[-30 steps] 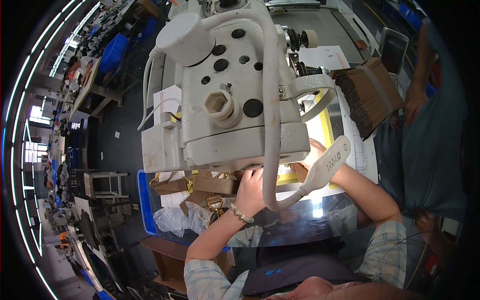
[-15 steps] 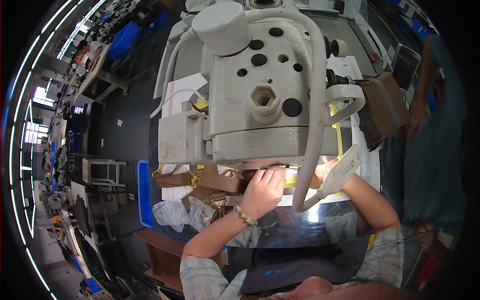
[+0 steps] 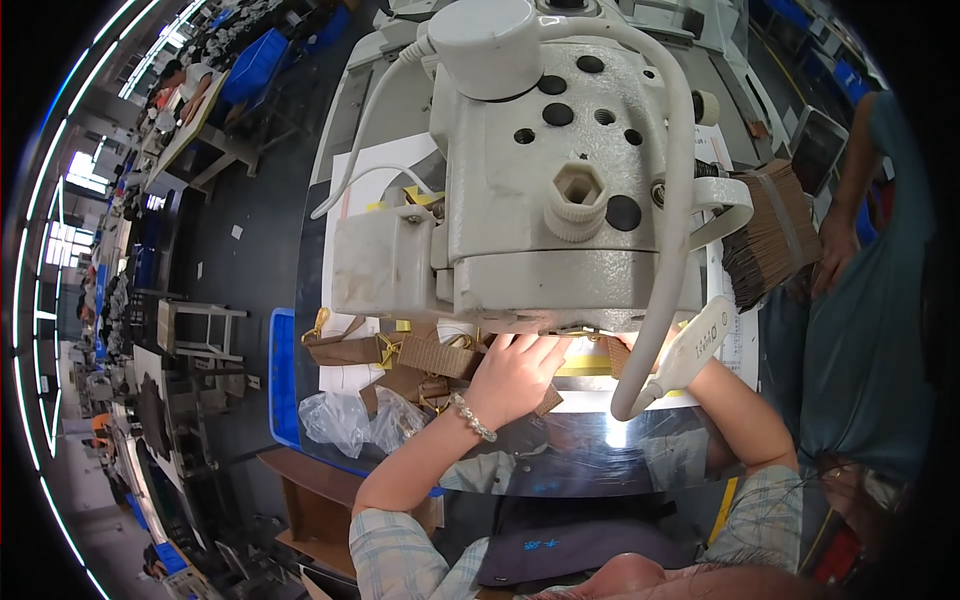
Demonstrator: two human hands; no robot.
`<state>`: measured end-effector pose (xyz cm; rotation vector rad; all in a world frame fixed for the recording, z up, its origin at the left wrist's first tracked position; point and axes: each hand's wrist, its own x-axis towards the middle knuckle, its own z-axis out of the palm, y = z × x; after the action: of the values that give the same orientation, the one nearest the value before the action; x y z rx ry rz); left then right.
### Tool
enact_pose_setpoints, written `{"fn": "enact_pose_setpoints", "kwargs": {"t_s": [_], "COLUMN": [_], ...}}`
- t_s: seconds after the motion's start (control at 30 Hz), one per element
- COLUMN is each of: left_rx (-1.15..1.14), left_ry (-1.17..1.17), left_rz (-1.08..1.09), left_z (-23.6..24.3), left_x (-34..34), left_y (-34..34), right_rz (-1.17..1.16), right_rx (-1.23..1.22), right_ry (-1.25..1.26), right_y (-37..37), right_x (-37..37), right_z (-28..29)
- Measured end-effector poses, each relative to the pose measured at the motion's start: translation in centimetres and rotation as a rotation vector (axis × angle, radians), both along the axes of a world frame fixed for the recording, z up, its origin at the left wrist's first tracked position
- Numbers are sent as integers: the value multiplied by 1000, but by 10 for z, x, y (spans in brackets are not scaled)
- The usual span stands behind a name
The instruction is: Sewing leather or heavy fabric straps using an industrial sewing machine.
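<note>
Below the front of a white sewing machine head (image 3: 560, 280), my left hand (image 3: 515, 378) lies over brown webbing straps (image 3: 440, 357), its fingers stretched forward and slightly apart. The machine's edge covers those fingertips. Yellow ties and metal-looking fittings show among the straps, and a short strap end (image 3: 549, 402) sticks out beside the palm. From the right, my right hand (image 3: 684, 346) reaches in beside another piece of brown webbing (image 3: 619, 354). A white lamp paddle (image 3: 690, 350) and its thick cable hide most of that hand, including its fingers.
Crumpled clear plastic (image 3: 360, 420) lies left of my forearm, near a blue bin (image 3: 284, 375). A banded stack of brown strips (image 3: 775, 230) stands at the right. Beside it is another person, whose hand (image 3: 835, 250) hangs down. White paper (image 3: 350, 375) lies under the straps.
The machine has shifted rightward in view. My left hand has moved slightly left, its fingers looking more spread, and the short strap end beside the palm now shows.
</note>
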<state>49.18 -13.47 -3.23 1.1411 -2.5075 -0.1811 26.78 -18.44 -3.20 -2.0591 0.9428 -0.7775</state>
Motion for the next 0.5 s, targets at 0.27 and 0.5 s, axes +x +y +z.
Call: {"fn": "enact_pose_setpoints", "kwargs": {"t_s": [0.27,0.5], "left_rx": [219,161], "left_ry": [-51,18], "left_rz": [-1,-118], "left_z": [12,7], "left_x": [19,22], "left_y": [-9,-22], "right_rz": [-11,-40], "right_rx": [10,57], "right_ry": [-10,113], "right_y": [-7,-5], "right_x": [2,1], "right_z": [-24,-26]}}
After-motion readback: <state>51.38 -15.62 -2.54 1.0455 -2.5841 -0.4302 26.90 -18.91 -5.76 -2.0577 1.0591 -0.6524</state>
